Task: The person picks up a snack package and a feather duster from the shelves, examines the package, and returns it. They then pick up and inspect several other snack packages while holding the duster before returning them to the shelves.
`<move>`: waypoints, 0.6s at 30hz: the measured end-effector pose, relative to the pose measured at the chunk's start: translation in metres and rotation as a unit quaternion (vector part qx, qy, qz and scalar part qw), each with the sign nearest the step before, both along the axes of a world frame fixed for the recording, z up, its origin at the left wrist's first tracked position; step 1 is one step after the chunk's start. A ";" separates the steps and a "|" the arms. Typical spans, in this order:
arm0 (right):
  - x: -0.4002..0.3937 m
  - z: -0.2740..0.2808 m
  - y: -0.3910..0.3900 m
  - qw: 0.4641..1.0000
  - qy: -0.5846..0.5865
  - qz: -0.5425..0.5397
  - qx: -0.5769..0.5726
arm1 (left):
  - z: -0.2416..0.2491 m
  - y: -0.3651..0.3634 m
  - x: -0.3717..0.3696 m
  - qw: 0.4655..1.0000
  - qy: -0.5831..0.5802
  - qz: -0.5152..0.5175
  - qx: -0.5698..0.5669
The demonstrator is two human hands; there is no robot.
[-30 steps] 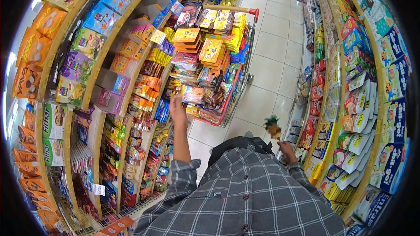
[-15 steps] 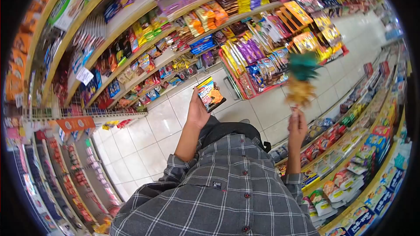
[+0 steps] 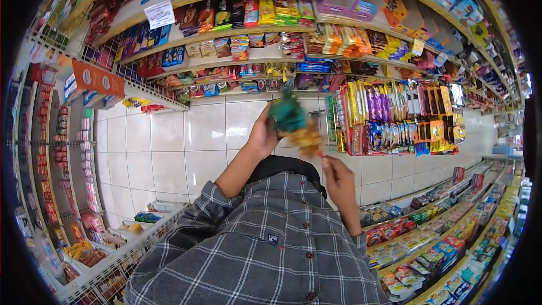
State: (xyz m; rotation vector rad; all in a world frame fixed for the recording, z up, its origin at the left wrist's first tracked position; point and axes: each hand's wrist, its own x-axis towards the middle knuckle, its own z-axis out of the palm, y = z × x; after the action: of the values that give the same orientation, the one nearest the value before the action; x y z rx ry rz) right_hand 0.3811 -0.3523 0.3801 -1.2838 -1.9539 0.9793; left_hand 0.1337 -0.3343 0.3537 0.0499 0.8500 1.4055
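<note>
My right hand [image 3: 339,176] is closed around the thin handle of a feather duster [image 3: 294,125]. The duster's head is green at the tip and golden near the handle, and motion blurs it. In my left hand [image 3: 263,135] is a small snack packet [image 3: 272,103] with some yellow on it, held upright in front of my body. The duster's head overlaps the packet and hides most of it, along with some of my left fingers.
Ahead rise shelves [image 3: 248,31] of chocolate bars and snacks. A red-rimmed display rack [image 3: 353,141] full of packets stands on the tiled floor [image 3: 203,127] to the right. More stocked shelves [image 3: 435,237] run along the lower right, and a white wire rack [image 3: 121,265] sits at lower left.
My right hand has swung the feather duster leftward, from out at my right side to over the packet. My left hand keeps its hold, and the view has turned.
</note>
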 end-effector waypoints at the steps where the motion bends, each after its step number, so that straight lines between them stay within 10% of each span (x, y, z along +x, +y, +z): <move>1: -0.010 -0.004 0.000 0.999 -0.028 0.004 -0.017 | -0.003 -0.003 -0.008 1.000 -0.019 0.017 -0.008; 5: -0.020 -0.039 0.028 0.982 -0.105 -0.114 -0.107 | 0.001 -0.009 -0.044 0.998 -0.031 -0.014 0.055; 8: -0.038 -0.043 0.037 0.967 0.075 -0.171 -0.173 | 0.004 -0.013 -0.063 0.998 -0.019 -0.013 0.059; 18: -0.153 -0.018 0.040 0.953 0.219 -0.088 -0.192 | 0.008 -0.014 -0.070 0.981 0.194 -0.032 0.009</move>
State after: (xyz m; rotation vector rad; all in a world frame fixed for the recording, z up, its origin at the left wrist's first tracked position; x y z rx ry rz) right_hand 0.2278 -0.3128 0.3623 -1.2777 -1.3296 1.4563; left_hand 0.0641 -0.3487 0.3613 0.3720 1.1449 1.3640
